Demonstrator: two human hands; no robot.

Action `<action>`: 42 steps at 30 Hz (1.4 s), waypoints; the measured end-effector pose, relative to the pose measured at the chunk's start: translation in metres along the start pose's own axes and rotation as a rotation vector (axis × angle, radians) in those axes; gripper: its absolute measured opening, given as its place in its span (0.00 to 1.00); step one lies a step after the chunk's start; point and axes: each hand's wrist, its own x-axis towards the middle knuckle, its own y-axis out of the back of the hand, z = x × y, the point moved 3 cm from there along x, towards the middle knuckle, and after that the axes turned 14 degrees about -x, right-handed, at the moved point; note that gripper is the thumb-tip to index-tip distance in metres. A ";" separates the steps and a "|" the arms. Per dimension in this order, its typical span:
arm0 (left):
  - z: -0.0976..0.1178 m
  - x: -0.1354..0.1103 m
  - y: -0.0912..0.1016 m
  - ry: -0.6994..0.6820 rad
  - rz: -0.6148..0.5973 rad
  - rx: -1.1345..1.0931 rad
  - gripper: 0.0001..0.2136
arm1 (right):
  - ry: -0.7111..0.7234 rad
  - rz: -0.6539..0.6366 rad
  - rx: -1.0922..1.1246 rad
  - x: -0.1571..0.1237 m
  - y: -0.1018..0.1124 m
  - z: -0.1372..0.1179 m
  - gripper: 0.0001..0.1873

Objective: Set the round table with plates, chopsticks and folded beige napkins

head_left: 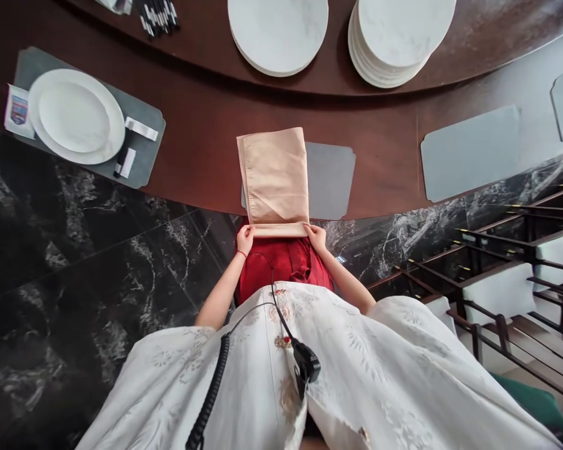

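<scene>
A beige cloth napkin [276, 175] lies folded over the grey placemat [331, 181] in front of me, its near edge turned over into a narrow band at the table's rim. My left hand [245, 239] pinches the left end of that band between thumb and fingers. At the right end my right hand [315, 237] grips the band in the same way. The napkin's far part rests flat, with its layers slightly offset along the left side. It covers the left part of the placemat.
On the left, another placemat [147, 156] bears stacked white plates [75, 119], a packet [19, 111] and wrapped cutlery [126, 147]. Plate stacks [279, 34] stand on the raised turntable [197, 59]. A bare placemat [471, 153] lies right; chairs [497, 290] stand at lower right.
</scene>
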 end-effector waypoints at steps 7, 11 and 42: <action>0.000 0.009 -0.012 0.010 0.262 -0.081 0.13 | -0.258 0.174 0.118 0.011 -0.022 0.000 0.14; 0.000 0.012 0.003 0.165 0.127 -0.186 0.14 | -0.299 -0.165 0.265 0.008 -0.031 0.003 0.15; 0.022 0.056 0.033 0.253 -0.024 -0.368 0.10 | -0.310 -0.015 0.633 0.007 -0.071 -0.027 0.17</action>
